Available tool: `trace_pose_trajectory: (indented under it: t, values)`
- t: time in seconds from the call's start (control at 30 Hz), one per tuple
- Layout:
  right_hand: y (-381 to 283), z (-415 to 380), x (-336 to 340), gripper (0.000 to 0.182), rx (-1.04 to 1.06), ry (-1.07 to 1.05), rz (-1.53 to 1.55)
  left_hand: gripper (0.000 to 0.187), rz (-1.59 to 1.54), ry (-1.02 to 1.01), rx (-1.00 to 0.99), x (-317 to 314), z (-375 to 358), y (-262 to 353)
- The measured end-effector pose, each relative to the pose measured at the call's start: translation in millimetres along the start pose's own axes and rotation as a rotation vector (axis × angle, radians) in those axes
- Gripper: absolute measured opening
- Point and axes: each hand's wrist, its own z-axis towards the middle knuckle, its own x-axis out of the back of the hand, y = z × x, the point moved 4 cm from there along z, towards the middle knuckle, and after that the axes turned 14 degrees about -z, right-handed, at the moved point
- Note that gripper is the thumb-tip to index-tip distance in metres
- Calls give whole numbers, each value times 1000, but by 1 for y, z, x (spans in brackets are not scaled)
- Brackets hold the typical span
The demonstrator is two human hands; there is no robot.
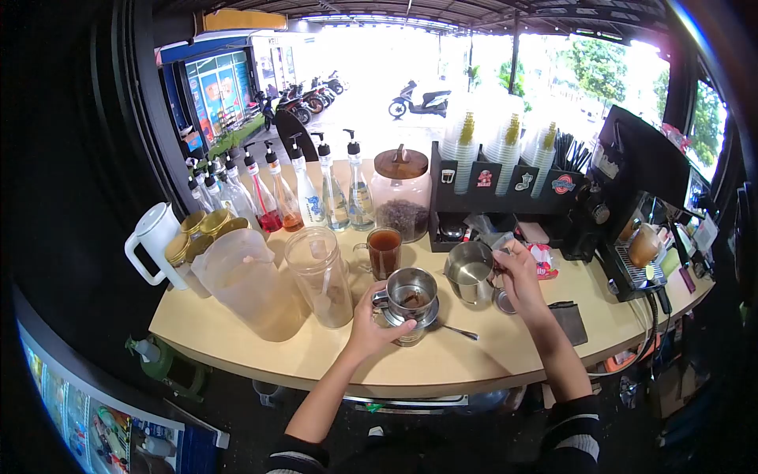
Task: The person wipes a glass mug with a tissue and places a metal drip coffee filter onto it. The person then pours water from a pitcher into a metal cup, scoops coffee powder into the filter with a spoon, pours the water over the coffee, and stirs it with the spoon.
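Note:
My left hand [371,325] is closed on a metal drip coffee filter [412,292], its thumb along the flange. Dark grounds show inside the cup of the filter, which sits over a small glass [410,338] mostly hidden below it. My right hand [517,272] is closed at the handle side of a steel milk pitcher [469,272]; the handle is largely hidden by the fingers. Under that hand lies a small round metal lid [504,301]. A spoon [459,331] rests on the counter beside the filter. Behind stands a glass mug of brown drink [384,253].
To the left are a cloudy plastic pitcher [253,284], a tall clear container [320,276] and a white jug [155,245]. Pump bottles [312,189], a lidded jar [400,193] and a black cup holder [505,189] line the back. An espresso machine [639,229] stands right.

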Motion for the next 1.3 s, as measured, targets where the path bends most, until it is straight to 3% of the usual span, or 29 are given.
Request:
trace_pose_trajectory:
  t: [0.17,0.4,0.87,1.3]
  values:
    - [-19,8,-16,15,6,-114,-47,71,-23,0,-6,-1,1,6]
    - [-27,19,-26,16,65,-120,-145,70,-60,-30,-1,1,2,-3]
    - [-42,22,-43,17,-31,-162,-258,71,-63,8,-35,0,-2,-8]
    - [-52,27,-55,22,71,-213,-343,71,-52,6,-50,-1,-1,-5]
